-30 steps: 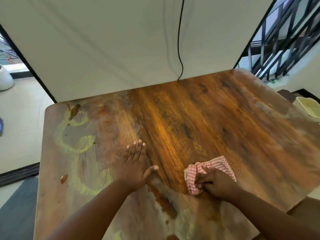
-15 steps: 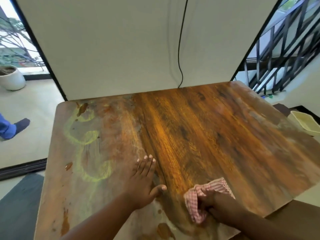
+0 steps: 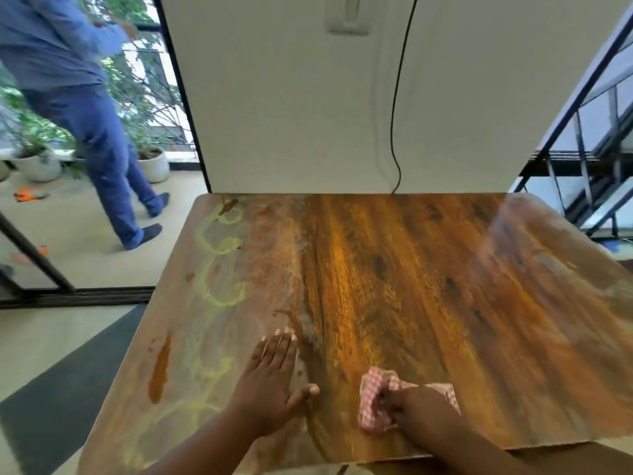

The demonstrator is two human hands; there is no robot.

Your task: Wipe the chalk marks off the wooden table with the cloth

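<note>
Your left hand lies flat on the wooden table, fingers straight and together, thumb spread toward the cloth; judging by the pose, it braces you and steadies the top while the other hand scrubs. Your right hand has its fingers curled tight around the bunched red-checked cloth, pressing the wad down on the near edge of the board, so the fabric bulges out ahead of and to the left of your knuckles. The yellow chalk marks sit well away from that grip, beyond your flat left hand, looping along the table's left side, not yet wiped.
</note>
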